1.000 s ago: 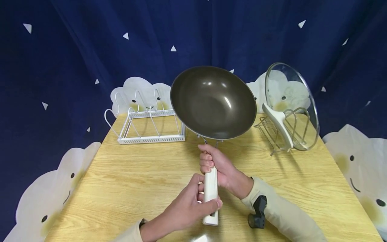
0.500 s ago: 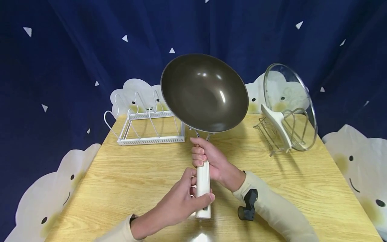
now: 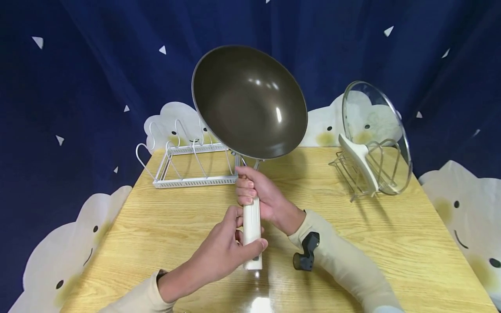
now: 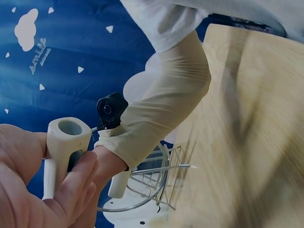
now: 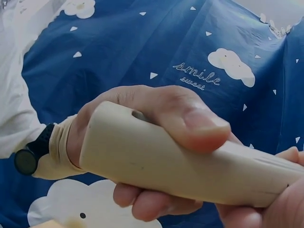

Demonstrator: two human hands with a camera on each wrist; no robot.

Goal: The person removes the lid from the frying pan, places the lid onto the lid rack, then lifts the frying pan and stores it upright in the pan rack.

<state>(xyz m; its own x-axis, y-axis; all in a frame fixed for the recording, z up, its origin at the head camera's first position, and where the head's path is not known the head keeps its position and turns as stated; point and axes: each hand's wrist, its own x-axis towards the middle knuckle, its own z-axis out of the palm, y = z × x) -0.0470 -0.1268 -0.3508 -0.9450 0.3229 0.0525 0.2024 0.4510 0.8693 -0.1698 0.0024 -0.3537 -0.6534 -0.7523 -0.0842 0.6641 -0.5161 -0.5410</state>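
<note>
A dark brown wok point(image 3: 250, 102) with a cream handle point(image 3: 252, 221) is held up above the table, its inside tilted toward me. My right hand point(image 3: 260, 191) wraps round the upper part of the handle, close below the bowl. Lower down, my left hand point(image 3: 225, 248) grips the handle's end, thumb across its top and fingers behind. The left wrist view shows the hollow end of the handle point(image 4: 69, 128) between thumb and fingers. In the right wrist view, the left thumb point(image 5: 204, 126) presses on the handle.
Behind and left of the wok stands a white wire rack point(image 3: 195, 180), partly overlapped by the bowl. On the right, a glass lid point(image 3: 375, 117) with a white handle leans upright in a small metal rack point(image 3: 350, 178). A blue curtain point(image 3: 117, 52) surrounds the wooden table point(image 3: 168, 221).
Both hands have moved left and up with the wok, bringing its bowl partly in front of the white rack. The grips on the handle stay the same.
</note>
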